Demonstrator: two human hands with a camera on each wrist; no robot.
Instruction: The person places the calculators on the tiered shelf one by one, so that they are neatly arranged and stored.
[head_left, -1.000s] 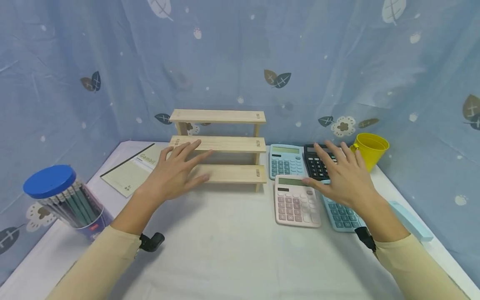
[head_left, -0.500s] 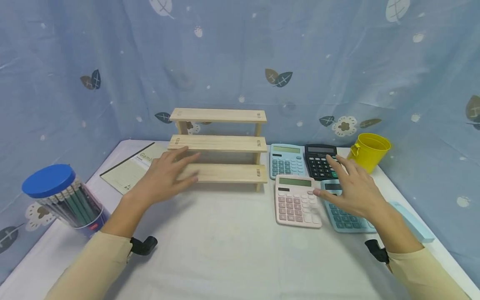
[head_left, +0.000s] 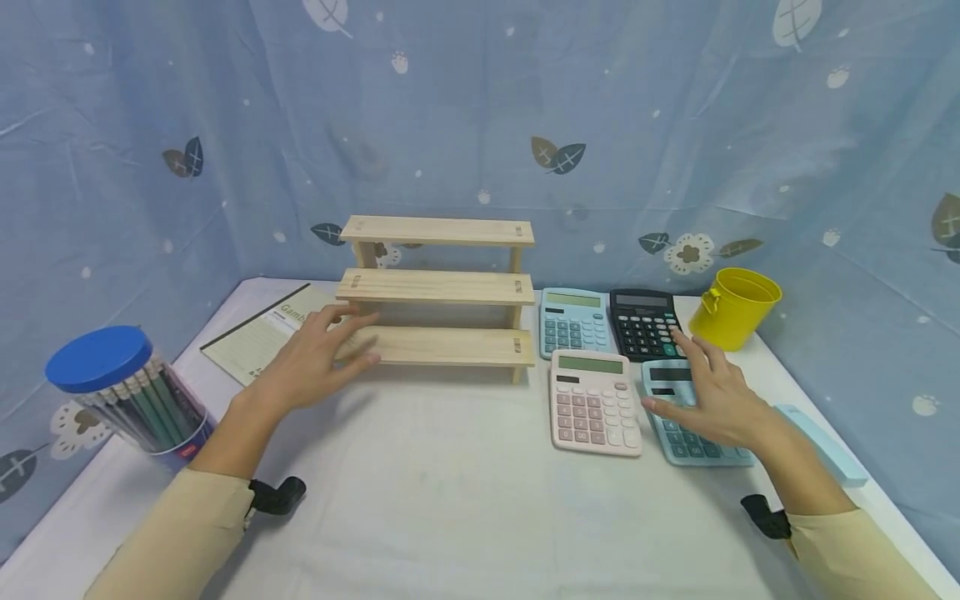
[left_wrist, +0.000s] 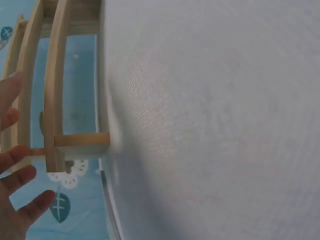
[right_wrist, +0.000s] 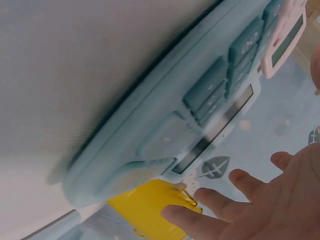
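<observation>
My left hand [head_left: 303, 362] is at the left end of a three-tier wooden shelf [head_left: 442, 287], fingers spread and holding nothing. In the left wrist view, the fingers [left_wrist: 37, 207] overlap the shelf's end; whether they touch it I cannot tell. Over the front right blue calculator [head_left: 678, 446] hovers my right hand [head_left: 716, 400], its fingers spread. The right wrist view has these fingers [right_wrist: 215, 202] above that calculator [right_wrist: 165, 135], apart from it. Beside it lie a pink calculator [head_left: 595, 404], a second blue calculator [head_left: 573, 323] and a black calculator [head_left: 641, 321].
A yellow cup [head_left: 735, 310] stands at the back right. A light blue long case [head_left: 832, 454] lies by the right edge. To the left are a notebook [head_left: 262, 337], partly behind my hand, and a blue-lidded tub of pencils [head_left: 138, 400]. Patterned blue cloth [head_left: 465, 108] hangs behind.
My left hand has drawn back leftward and down from the middle tier. My right hand has moved right and toward me, uncovering the black calculator. The objects stay put.
</observation>
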